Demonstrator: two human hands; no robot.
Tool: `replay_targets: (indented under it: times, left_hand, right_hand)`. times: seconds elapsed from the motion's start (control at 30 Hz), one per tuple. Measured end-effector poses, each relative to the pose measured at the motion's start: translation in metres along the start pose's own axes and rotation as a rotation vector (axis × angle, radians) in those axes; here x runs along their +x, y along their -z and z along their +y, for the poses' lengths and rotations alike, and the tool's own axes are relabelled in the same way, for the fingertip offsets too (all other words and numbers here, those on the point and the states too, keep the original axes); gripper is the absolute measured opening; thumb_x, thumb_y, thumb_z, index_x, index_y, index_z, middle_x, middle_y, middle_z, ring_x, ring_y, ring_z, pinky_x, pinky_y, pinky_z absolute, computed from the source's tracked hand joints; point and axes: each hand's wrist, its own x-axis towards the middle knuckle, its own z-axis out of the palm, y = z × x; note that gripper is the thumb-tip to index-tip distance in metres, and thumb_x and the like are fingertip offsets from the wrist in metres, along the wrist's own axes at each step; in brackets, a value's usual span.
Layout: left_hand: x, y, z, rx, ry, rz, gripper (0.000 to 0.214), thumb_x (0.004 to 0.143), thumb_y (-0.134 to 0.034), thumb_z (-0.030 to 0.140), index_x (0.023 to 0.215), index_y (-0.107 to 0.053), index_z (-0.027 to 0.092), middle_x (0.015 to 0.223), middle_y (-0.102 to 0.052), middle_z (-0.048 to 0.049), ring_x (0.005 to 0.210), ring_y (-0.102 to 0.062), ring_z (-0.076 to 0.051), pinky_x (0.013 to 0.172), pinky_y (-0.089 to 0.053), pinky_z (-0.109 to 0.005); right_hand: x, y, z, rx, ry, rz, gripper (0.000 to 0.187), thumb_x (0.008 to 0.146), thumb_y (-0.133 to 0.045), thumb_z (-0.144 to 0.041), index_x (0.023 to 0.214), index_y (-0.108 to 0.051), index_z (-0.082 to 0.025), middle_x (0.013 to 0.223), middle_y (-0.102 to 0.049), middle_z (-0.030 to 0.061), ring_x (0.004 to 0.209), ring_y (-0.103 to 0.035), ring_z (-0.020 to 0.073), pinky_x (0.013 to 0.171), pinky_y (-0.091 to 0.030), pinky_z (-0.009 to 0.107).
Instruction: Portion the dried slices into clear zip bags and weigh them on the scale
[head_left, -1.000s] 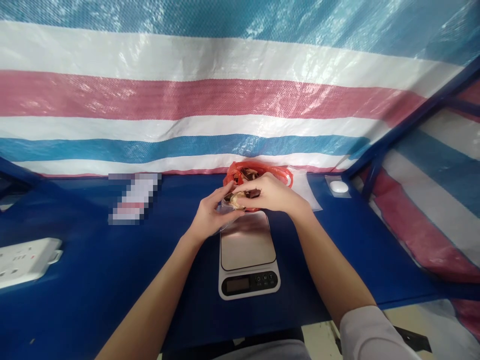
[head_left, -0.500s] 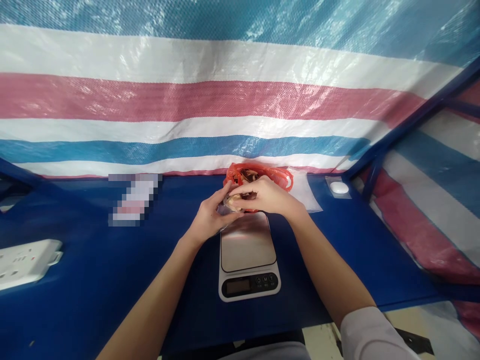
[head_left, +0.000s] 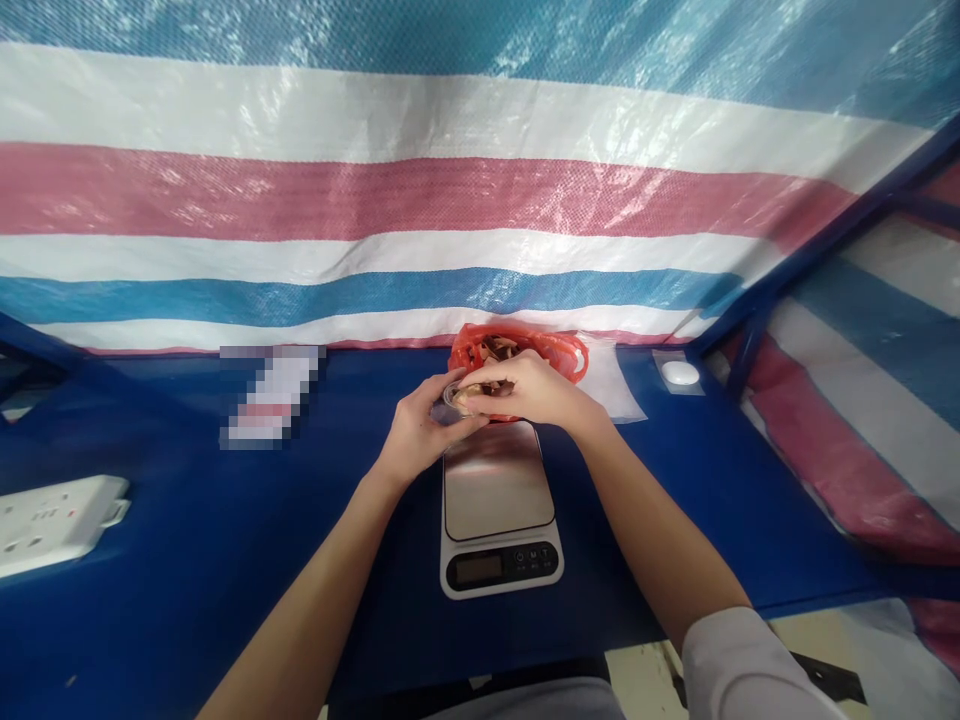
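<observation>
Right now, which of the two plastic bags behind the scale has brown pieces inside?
The red plastic bag behind the kitchen scale holds the brown pieces; the clear plastic bag to its right lies flat.

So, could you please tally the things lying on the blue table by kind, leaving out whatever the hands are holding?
Digital kitchen scale: 1
Red plastic bag: 1
Clear plastic film: 1
White power strip: 1
Small white oval object: 1
Blurred-out item: 1
Total: 6

Right hand (head_left: 529, 388) shifted leftward from the earlier views, fingers now lying farther across the small clear plastic container (head_left: 451, 398) gripped against the left hand (head_left: 424, 430). Container rim now tilted toward the left; less of its lower wall visible.
</observation>
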Motion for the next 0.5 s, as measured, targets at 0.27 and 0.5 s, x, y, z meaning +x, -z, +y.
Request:
replay_targets:
  times: [0.27,0.5]
  left_hand:
    - [-0.002,0.003,-0.010,-0.066,-0.016,-0.069,0.078,0.076,-0.083,0.052,0.143,-0.059,0.018,0.135,-0.068,-0.0142,0.120,-0.068,-0.030,0.105,-0.054,-0.043]
    - [-0.001,0.004,-0.013,-0.031,-0.044,0.008,0.078,0.076,-0.082,0.053,0.142,-0.060,0.018,0.131,-0.071,-0.0133,0.115,-0.071,-0.029,0.102,-0.057,-0.041]
  right_hand:
    - [0.000,-0.002,0.003,0.012,0.050,-0.005,0.016,0.090,-0.072,-0.033,0.102,-0.081,-0.026,0.086,-0.077,0.0002,0.076,-0.065,0.0141,0.070,-0.043,0.027]
    - [0.001,0.000,-0.009,-0.038,0.149,-0.031,0.019,0.093,-0.069,-0.029,0.109,-0.079,-0.025,0.090,-0.077,-0.0003,0.075,-0.064,0.0125,0.075,-0.045,0.025]
